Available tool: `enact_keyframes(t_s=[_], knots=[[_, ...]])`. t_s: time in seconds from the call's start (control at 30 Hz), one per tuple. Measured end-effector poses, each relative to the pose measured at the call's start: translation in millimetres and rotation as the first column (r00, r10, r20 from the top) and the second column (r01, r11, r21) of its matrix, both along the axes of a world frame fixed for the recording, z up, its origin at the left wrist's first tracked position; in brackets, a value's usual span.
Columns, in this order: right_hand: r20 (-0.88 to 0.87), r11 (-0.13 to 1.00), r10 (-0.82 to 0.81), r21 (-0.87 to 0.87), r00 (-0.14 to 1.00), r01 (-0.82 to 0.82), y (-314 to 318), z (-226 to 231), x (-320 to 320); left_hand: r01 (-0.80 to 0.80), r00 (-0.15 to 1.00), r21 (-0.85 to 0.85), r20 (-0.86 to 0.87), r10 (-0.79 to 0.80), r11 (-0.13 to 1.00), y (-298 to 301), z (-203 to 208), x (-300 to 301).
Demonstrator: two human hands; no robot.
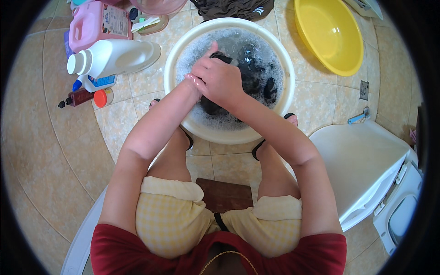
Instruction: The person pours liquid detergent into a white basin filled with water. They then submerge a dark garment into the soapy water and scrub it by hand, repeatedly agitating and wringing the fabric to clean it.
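Got the right hand [224, 81] curled over the left hand [204, 62], can't tell the left's grip, with dark laundry [250, 82] in the sudsy tub [289, 75], so could soak the tiles [318, 94] by yanking hard

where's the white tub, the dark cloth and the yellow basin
White tub [289, 85]: head view, right side of its rim.
Dark cloth [250, 84]: head view, part in the sudsy water.
Yellow basin [327, 36]: head view, its inner bottom.
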State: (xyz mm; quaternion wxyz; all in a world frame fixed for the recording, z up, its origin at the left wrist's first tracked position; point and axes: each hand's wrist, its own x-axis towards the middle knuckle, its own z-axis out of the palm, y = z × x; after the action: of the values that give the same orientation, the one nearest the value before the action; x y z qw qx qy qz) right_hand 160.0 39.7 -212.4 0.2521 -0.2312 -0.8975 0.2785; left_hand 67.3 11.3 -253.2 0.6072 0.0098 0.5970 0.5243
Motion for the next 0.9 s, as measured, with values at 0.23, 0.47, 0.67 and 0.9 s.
enact_keyframes(t_s=[0.23, 0.47, 0.67, 0.9], knots=[[-0.016, 0.999, -0.037, 0.037, 0.999, 0.037, 24.5, -16.3, -3.7, -0.011, 0.993, -0.041, 0.12, 0.016, 0.999, -7.0, -7.0, 10.9], [0.294, 0.945, -0.286, -0.07, 0.912, 0.319, 70.6, -33.3, 31.4, -0.038, 0.973, 0.025, -0.227, 0.043, 0.999, -0.5, 18.8, 12.0], [0.542, 0.971, -0.05, -0.171, 0.839, 0.168, 50.7, -68.3, 45.6, 0.166, 0.964, 0.073, -0.22, -0.147, 0.983, -15.1, -31.4, 3.8], [0.131, 0.945, -0.178, -0.253, 0.975, 0.207, 29.4, -47.5, 18.0, 0.021, 0.996, -0.191, 0.089, -0.004, 0.981, 6.6, 9.9, 6.2]])
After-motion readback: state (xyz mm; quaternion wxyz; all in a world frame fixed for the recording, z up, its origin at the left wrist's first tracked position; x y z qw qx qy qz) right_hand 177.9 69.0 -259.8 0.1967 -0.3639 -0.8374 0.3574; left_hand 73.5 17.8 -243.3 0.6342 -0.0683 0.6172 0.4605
